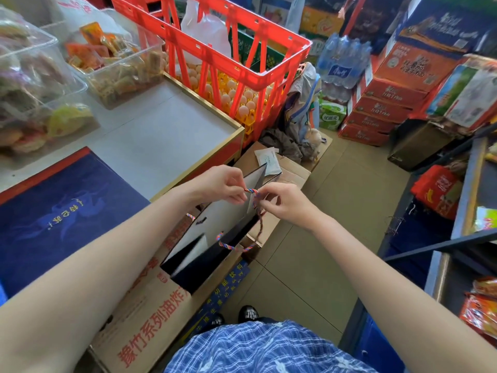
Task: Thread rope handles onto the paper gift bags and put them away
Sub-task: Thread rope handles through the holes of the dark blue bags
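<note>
Blue plaid cloth (269, 348) sat closest to the lens, with black shoes (248, 313) on the floor tiles just past it. Both forearms reached forward from there and met over the navy paper gift bag (215, 238), which stood open-mouthed, white inside, above a cardboard carton (150, 319) with red print, directly below the hands.

I noted the left hand (223, 185) pinching the tip of the multicoloured rope handle (251, 190) between thumb and forefinger. Right hand (282, 203) was curled on the same rope just beside it, fingers narrow; the two hands nearly touched. From the right hand the rope dropped down and toward me, then looped along the bag's near rim (231, 246). Its long axis ran roughly from the hands back toward my body. A second rope end (191, 216) showed at the bag's left wall, below the left wrist.

My read: the free tip was at the far top corner of the bag, and the left hand was nearer the bag wall, so it would steer the tip. I couldn't make out the hole.

Left of the left arm lay a flat navy bag (61, 216) on the counter. Beyond both hands stood a red crate (242, 57) over egg trays (242, 100).
</note>
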### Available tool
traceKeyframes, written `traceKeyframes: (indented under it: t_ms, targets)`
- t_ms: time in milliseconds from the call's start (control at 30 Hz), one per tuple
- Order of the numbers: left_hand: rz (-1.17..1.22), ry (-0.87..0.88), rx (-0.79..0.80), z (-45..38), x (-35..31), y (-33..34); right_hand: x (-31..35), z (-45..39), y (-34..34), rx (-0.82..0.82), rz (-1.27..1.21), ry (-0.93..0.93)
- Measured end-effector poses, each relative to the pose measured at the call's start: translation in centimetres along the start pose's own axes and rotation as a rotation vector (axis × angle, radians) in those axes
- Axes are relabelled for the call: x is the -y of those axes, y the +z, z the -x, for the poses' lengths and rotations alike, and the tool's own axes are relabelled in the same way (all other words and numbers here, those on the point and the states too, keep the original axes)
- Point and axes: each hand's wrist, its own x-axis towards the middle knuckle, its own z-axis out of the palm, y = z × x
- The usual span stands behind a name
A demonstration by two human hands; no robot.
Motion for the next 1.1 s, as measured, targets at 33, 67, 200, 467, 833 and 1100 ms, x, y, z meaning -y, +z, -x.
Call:
traceKeyframes:
  t_ms: [33, 67, 200, 467, 833, 1100]
  targets:
    - [-0.022, 0.014, 0.007, -0.1, -0.4, 0.3, 0.5, -0.2, 0.0, -0.002, -0.034, 0.039]
    - [-0.041, 0.023, 0.011, 0.0, -0.6, 0.5, 0.8, -0.5, 0.0, -0.018, -0.063, 0.065]
    - [-0.052, 0.028, -0.082, 0.7, -0.3, 0.9, 1.1, -1.0, 0.6, -0.098, -0.079, 0.089]
    - [0.251, -0.194, -0.063, 2.4, -0.2, 1.3, 1.9, -1.3, 0.9, -0.219, -0.227, 0.152]
    - [0.616, -0.548, -0.012, 1.8, -0.7, 1.5, 2.3, -0.2, 2.2, -0.207, -0.324, -0.004]
    - [0.592, -0.572, -0.166, 1.3, -0.7, 1.1, 2.0, -0.5, 2.5, -0.209, -0.361, -0.055]
